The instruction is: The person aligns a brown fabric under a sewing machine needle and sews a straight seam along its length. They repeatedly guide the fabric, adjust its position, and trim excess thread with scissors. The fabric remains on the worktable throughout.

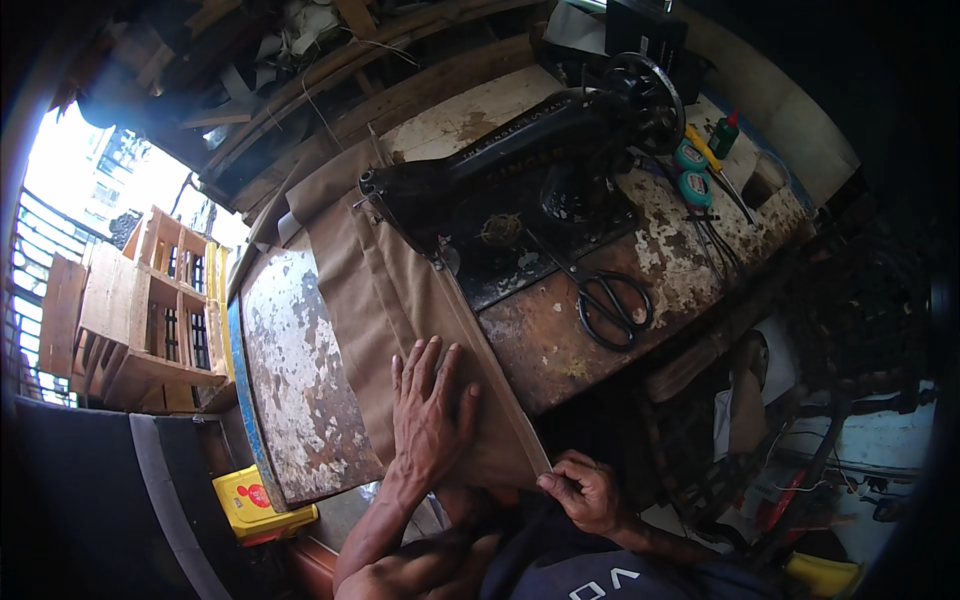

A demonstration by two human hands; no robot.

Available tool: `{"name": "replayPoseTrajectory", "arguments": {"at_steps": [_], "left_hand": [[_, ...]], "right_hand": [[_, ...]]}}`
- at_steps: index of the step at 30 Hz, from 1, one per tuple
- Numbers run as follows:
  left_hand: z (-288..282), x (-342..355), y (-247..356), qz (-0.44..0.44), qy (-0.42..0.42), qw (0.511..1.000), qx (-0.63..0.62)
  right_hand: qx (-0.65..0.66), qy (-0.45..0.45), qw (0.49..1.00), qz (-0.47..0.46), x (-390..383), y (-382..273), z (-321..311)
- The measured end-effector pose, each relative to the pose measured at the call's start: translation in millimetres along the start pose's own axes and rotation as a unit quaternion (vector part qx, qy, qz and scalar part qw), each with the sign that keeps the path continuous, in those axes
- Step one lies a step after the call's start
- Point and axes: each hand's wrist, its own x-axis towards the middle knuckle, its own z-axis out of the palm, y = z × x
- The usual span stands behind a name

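A length of brown fabric [375,290] runs from under the head of a black sewing machine [500,150] toward my body. My left hand [431,410] lies flat on this fabric with its fingers stretched out toward the machine. At the fabric's near right corner, my right hand [588,492] pinches the edge between thumb and fingers. A straight seam or folded edge runs along the fabric's right side up to the needle area. Black scissors [612,308] rest on the worn tabletop [300,370], right of the fabric, with blades pointing to the machine base.
Right of the machine lie a yellow screwdriver [715,160], a green bottle [722,136] with a red cap and two teal round items [693,186]. Wooden frames [170,310] stand at the left, above a yellow container [255,503]. Scrap wood and cloth are piled behind the table.
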Motion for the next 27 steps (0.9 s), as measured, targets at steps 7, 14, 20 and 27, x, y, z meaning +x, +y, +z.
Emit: {"name": "replayPoseTrajectory", "arguments": {"at_steps": [7, 14, 20, 27], "left_hand": [[1.5, 6.2, 13.8, 0.030, -0.023, 0.999, -0.017], [7.1, 8.7, 16.8, 0.034, -0.035, 0.999, -0.012], [6.9, 8.9, 15.1, 0.033, -0.040, 0.998, -0.035], [6.5, 9.6, 16.5, 0.031, -0.049, 0.998, -0.028]], "right_hand": [[0.041, -0.001, 0.998, 0.041, -4.8, 9.7, 2.0], [0.035, -0.003, 0.999, 0.025, -4.2, 14.5, 4.8], [0.028, -0.015, 0.999, -0.002, -3.0, 15.3, 2.9], [0.024, -0.011, 1.000, 0.002, -2.6, 21.0, 3.7]]}}
